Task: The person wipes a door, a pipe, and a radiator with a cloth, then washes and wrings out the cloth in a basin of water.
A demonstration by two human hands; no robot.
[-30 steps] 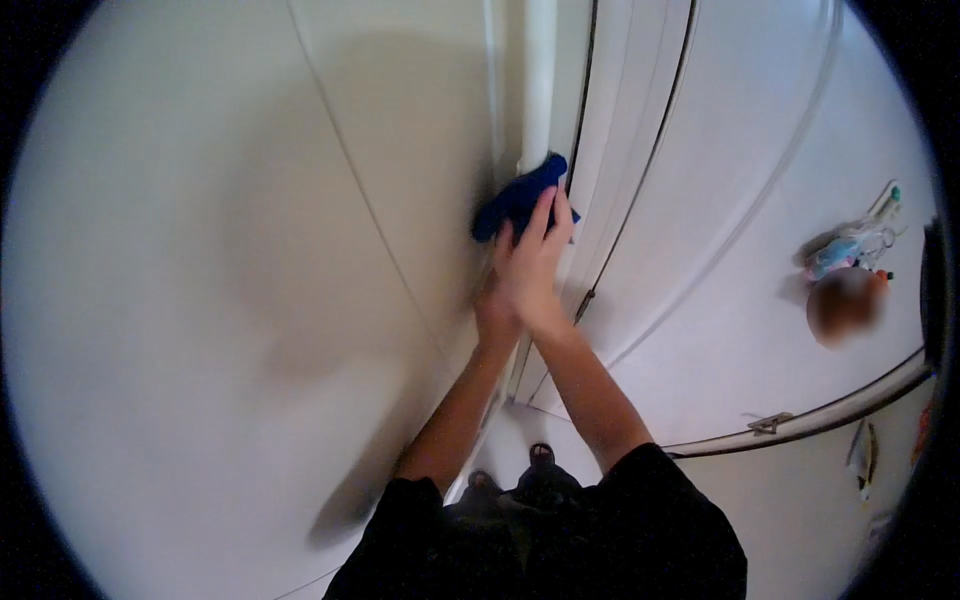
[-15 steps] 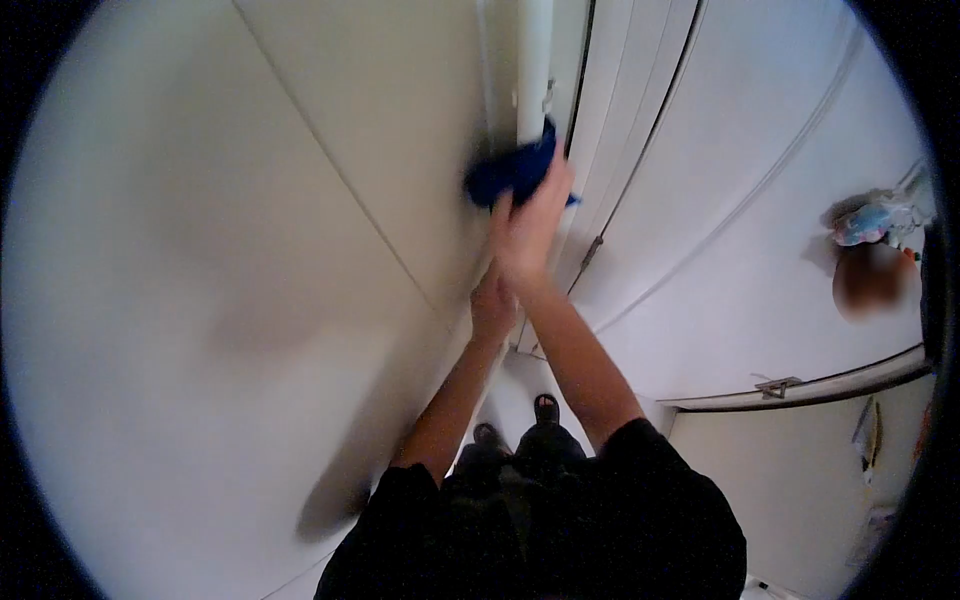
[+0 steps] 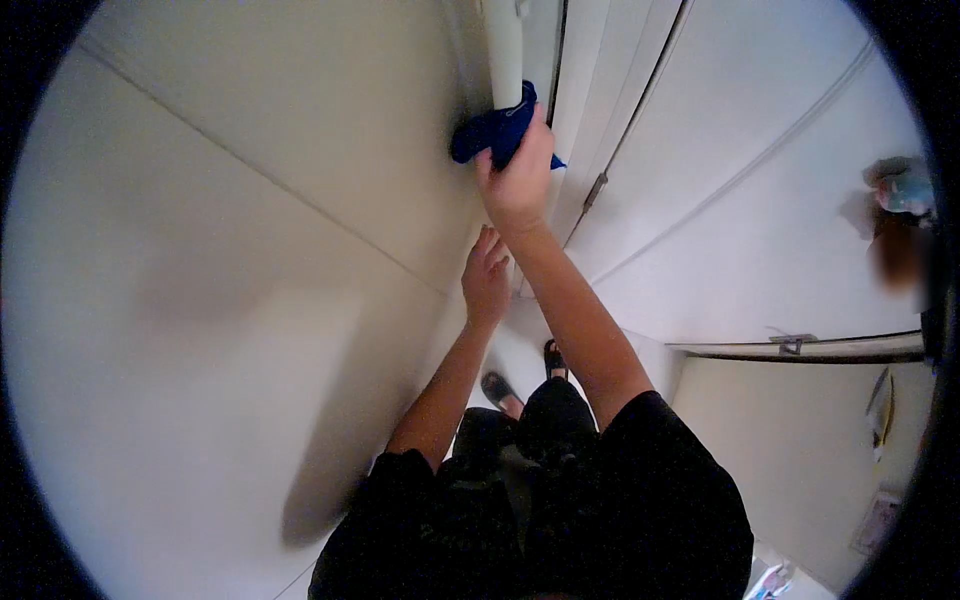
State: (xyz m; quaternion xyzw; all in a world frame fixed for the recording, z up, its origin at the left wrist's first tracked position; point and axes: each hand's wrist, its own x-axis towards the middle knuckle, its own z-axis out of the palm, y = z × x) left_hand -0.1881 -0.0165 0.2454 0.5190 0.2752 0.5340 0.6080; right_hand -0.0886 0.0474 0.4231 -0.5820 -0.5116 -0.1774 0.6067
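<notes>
A dark blue cloth (image 3: 497, 132) is bunched around a white vertical pipe (image 3: 503, 55) beside the wall. My right hand (image 3: 520, 190) grips the cloth, thumb on the left and fingers on the right, pressing it to the pipe. Lower down, near the right wrist, my left hand (image 3: 486, 278) is raised with its fingers apart and nothing in it. Part of the pipe is hidden behind the cloth and my right hand.
A pale panelled wall (image 3: 230, 300) stands close on my left. To the right is a white door (image 3: 740, 200) with a hinge (image 3: 595, 192) along its near edge and decorations (image 3: 903, 190) hanging on it. My sandalled feet (image 3: 502, 391) are on the floor below.
The left hand has come apart from beneath the right hand, and its fingers now show. The right hand still holds the cloth at the pipe. The view has shifted, and one foot has moved.
</notes>
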